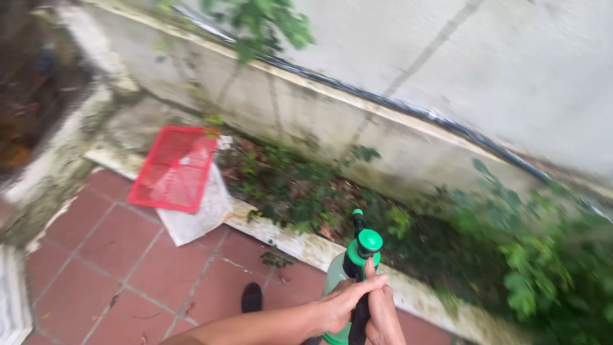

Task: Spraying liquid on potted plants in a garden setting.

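Both hands are wrapped around the top of one green pump sprayer (353, 267) at the bottom of the view, over the red tiled floor (108, 255) right at the edge of the planting bed (306, 191). The left hand (345, 300) comes in along the forearm and its grip is closed over the dark handle, thumb up against the stem; the right hand (385, 316) is tucked in beside and below it, its grip also closed on the same handle. The round green pump knob (370, 241) and the small nozzle tip (357, 213) stick up above the fingers, pointing toward the low, stained wall (306, 115). As I see it, the risk is the bottle tipping: with both hands high on the handle and the body partly hidden below, a hard push on the pump could rock it off the pale kerb (294, 243) or skid it on damp tile. A wet handle might slip too, sending spray at the wall rather than the plants. Counting: one sprayer, two hands, one red plastic mesh tray (174, 167) lying on one pale slab (198, 214), one dark shoe tip (251, 297) on the tiles, and one black pipe (408, 110) running along the wall's top.
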